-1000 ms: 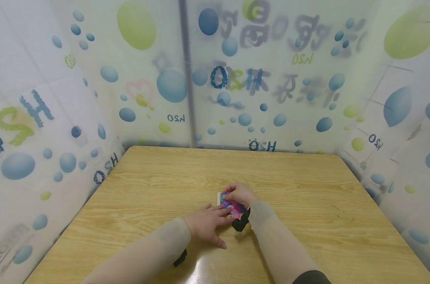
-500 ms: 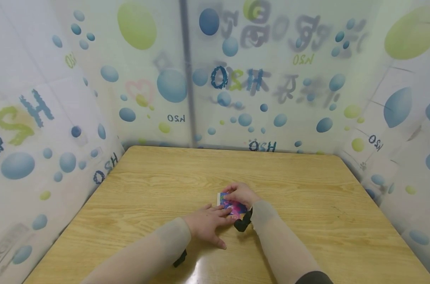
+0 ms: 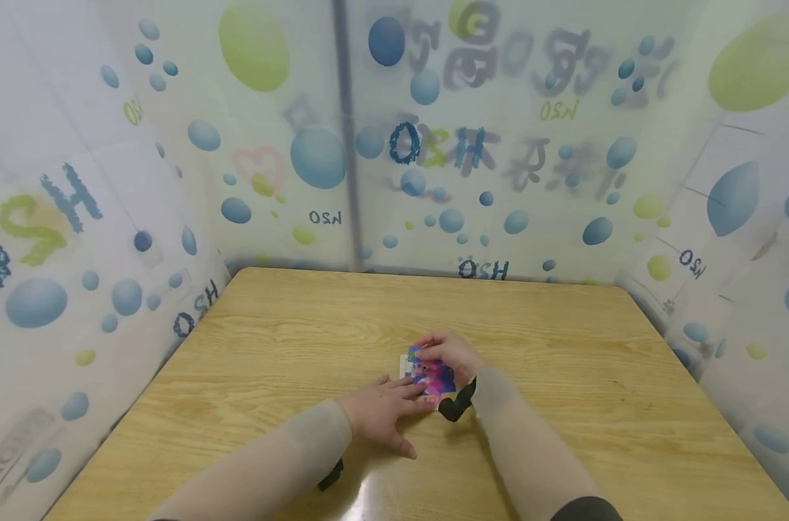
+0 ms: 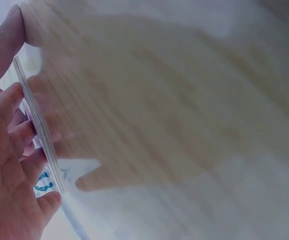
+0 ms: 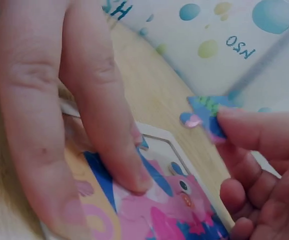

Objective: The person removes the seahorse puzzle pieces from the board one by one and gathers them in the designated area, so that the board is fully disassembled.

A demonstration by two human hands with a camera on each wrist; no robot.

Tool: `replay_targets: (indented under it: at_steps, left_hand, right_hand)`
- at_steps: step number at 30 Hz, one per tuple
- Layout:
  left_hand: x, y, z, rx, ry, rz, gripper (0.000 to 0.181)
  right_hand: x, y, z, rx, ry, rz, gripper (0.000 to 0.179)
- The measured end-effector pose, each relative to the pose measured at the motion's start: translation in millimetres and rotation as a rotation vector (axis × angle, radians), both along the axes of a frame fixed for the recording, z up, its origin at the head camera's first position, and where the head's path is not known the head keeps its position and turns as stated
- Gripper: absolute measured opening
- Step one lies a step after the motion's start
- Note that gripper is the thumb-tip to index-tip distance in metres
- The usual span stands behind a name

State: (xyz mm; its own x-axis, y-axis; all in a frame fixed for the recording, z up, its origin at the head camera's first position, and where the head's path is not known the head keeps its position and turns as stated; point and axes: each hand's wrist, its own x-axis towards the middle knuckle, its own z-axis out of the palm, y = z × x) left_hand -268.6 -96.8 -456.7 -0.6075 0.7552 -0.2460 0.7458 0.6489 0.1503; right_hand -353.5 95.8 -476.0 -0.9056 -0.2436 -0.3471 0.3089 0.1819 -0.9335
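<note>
A small jigsaw puzzle (image 3: 438, 378) in a white tray frame lies on the table, showing a pink character on blue. My left hand (image 3: 382, 409) rests on its near left part with straight, spread fingers; two of these fingers (image 5: 102, 95) press on the picture in the right wrist view. Between thumb and fingertips, my right hand (image 3: 454, 354) pinches a blue-and-green puzzle piece (image 5: 207, 112), raised just above the tray's far side. Below that piece, a bare white space shows inside the frame. The left wrist view catches the puzzle's thin edge (image 4: 40, 130).
The wooden table (image 3: 290, 325) extends around the hands, with a glossy reflection near its front. Patterned curtain-like walls (image 3: 303, 145) stand along its back and both sides. A black wrist strap part (image 3: 458, 401) hangs beside the puzzle at the right wrist.
My right hand has shifted slightly right and lifted a piece up off the puzzle, uncovering more of the picture. The left hand has stayed in place.
</note>
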Motion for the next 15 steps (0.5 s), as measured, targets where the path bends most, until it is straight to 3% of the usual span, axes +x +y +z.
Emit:
replay_targets:
  at_steps: [7, 15]
  left_hand:
    - [1.1, 1.0, 2.8, -0.007, 0.003, 0.002, 0.08]
    - [1.5, 1.6, 3.6, -0.01, 0.005, 0.008, 0.081]
  right_hand:
    - [-1.7, 9.4, 5.5, -0.111, -0.031, -0.013, 0.018]
    - [-9.0, 44.3, 8.4, -0.088, 0.106, 0.026, 0.012]
